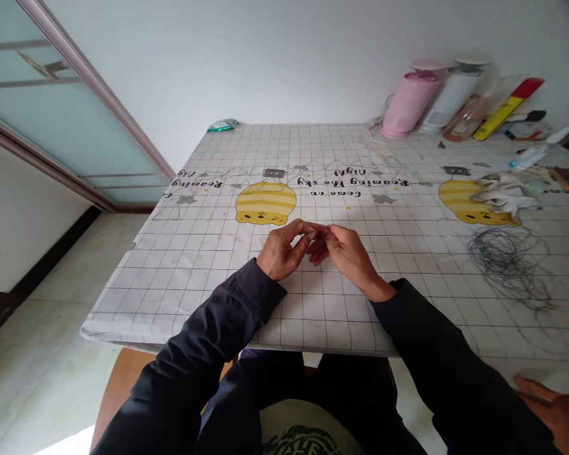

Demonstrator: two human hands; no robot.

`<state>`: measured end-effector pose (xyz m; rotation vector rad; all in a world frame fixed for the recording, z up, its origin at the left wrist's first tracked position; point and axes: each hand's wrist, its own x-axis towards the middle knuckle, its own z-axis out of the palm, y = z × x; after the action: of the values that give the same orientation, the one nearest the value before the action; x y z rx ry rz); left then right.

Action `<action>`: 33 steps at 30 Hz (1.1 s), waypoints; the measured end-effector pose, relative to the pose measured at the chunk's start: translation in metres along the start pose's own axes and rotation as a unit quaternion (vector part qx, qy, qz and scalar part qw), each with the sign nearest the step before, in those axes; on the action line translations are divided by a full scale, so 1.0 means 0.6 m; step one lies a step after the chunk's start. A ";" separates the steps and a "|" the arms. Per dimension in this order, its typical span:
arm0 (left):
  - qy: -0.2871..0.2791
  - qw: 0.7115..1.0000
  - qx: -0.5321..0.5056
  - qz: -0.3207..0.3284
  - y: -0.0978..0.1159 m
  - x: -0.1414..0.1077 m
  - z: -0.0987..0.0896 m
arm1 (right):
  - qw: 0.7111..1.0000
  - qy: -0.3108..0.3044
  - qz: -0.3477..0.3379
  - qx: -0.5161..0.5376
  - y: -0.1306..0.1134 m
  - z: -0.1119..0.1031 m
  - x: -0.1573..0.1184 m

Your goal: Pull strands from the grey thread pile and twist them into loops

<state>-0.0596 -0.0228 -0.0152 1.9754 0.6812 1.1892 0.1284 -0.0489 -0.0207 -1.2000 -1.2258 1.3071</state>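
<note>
Both of my hands meet above the checked tablecloth [208, 253], near the middle of the table's front part. My left hand [287, 248] has its thumb and index finger pressed together. Its fingertips touch or nearly touch those of my right hand [344, 248], which is also pinched, with its other fingers curled beneath. Whatever lies between the fingertips is too small to make out. A yellow striped bear print [265, 202] shows on the cloth just beyond my left hand. To the right of my right hand lies a loose tangle of dark thin wire or thread [507, 262].
Along the back right stand a pink cylinder [410, 104], a white cylinder [450, 98], a bottle [467, 118] and a yellow and red box [507, 110]. A crumpled cloth [507, 194] lies at the right. A green packet [222, 125] sits at the back left corner.
</note>
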 end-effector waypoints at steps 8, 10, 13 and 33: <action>0.085 0.991 -0.066 -0.079 -0.009 0.005 0.012 | 0.999 0.041 -0.018 -0.025 -0.017 -0.004 -0.001; 0.111 0.983 -0.093 -0.115 -0.011 0.010 0.010 | 0.995 0.061 -0.044 -0.060 -0.023 -0.008 -0.001; 0.121 0.973 -0.127 -0.147 -0.011 0.015 0.003 | 0.993 0.059 -0.054 -0.085 -0.027 -0.015 0.000; 0.014 0.981 0.169 0.097 -0.019 0.001 -0.031 | 0.977 0.095 -0.167 -0.094 -0.030 -0.041 0.006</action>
<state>-0.0766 -0.0097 -0.0182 2.3567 0.7584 1.2846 0.1532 -0.0426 -0.0033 -1.1604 -1.3637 0.8250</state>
